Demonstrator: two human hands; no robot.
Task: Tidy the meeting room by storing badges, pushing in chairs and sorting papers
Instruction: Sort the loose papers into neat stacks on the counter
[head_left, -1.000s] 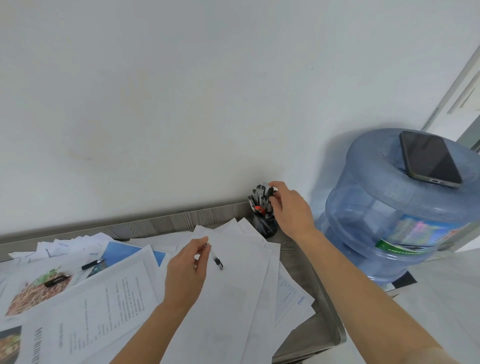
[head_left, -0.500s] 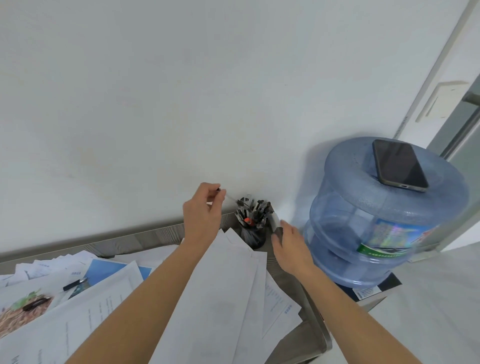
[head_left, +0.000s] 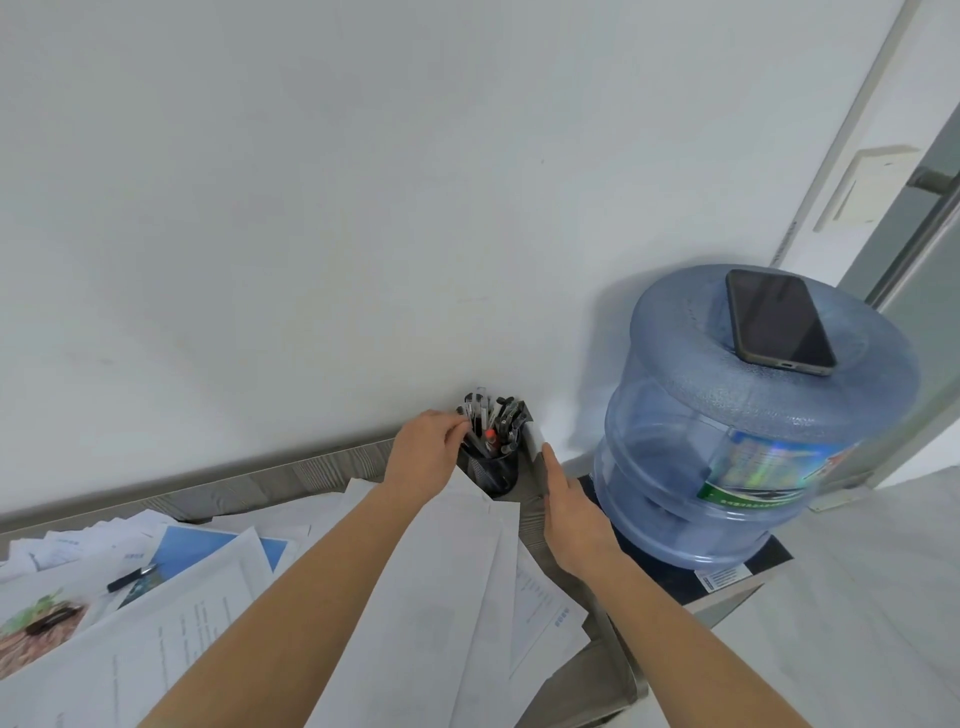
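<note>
A black mesh pen cup (head_left: 496, 470) full of pens (head_left: 488, 423) stands in the table's far right corner against the wall. My left hand (head_left: 426, 454) reaches over the papers to the cup's left side, and its fingertips pinch a pen among the others in the cup. My right hand (head_left: 569, 506) lies flat along the table's right edge with straight fingers; its fingertips touch a small white thing (head_left: 535, 435) beside the cup, and what that is I cannot tell. Loose white sheets (head_left: 441, 597) lie overlapping under my forearms.
The grey wood table (head_left: 311, 473) is strewn with printed pages; a blue-covered one (head_left: 192, 545) and a black pen (head_left: 130, 577) lie at the left. A blue water jug (head_left: 753, 452) with a phone (head_left: 779, 322) on top stands right of the table, a door frame behind it.
My left hand carried a pen from the papers up to the wall and down into the cup. My right hand left the pens and moved to the table edge beside the cup.
</note>
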